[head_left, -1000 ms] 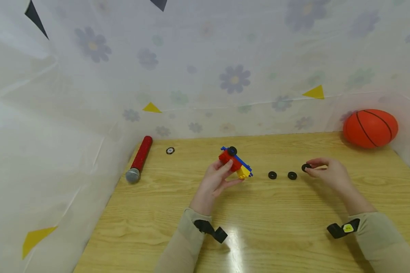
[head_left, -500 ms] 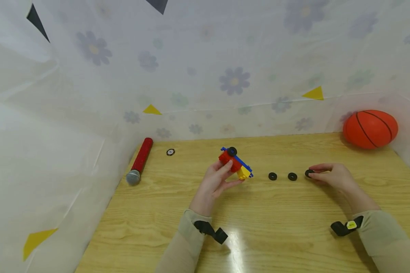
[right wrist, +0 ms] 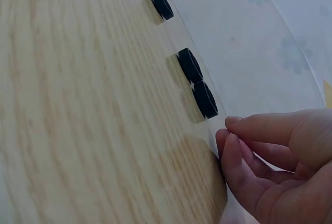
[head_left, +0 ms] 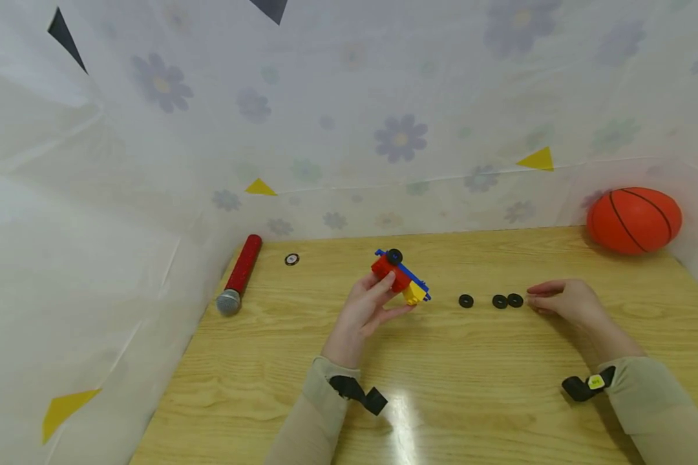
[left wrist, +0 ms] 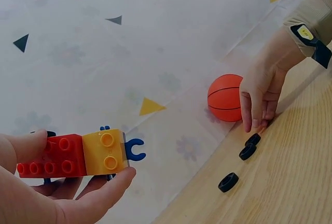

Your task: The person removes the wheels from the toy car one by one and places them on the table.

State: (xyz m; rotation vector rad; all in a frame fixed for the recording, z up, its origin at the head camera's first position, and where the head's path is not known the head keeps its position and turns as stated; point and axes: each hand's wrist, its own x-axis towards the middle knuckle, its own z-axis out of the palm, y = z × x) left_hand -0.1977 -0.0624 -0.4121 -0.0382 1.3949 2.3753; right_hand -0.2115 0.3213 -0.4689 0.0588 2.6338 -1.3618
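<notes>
In the head view my left hand (head_left: 355,320) holds a toy block car (head_left: 386,267) above the table, tilted, thumb over its red side. Its base is blue, one end yellow, and a black wheel (head_left: 394,256) shows on top. The left wrist view shows yellow studs (left wrist: 107,140) and a blue hook (left wrist: 137,150). My right hand (head_left: 571,305) is low at the table, just right of the black toy tires, fingers loosely bent and holding nothing. Two tires lie side by side, touching: the nearer one (right wrist: 205,99) and its neighbour (right wrist: 190,66). A third tire (right wrist: 162,6) lies apart to the left.
A red microphone (head_left: 244,265) lies at the table's left edge, beside a small round black-and-white disc (head_left: 291,259). An orange basketball (head_left: 635,221) sits in the back right corner. Flower-patterned sheeting (head_left: 337,116) rises behind the wooden table (head_left: 442,387).
My right hand has lowered the tire it pinched to the table and let it go. That tire now touches the middle one. My left hand keeps the toy car almost still.
</notes>
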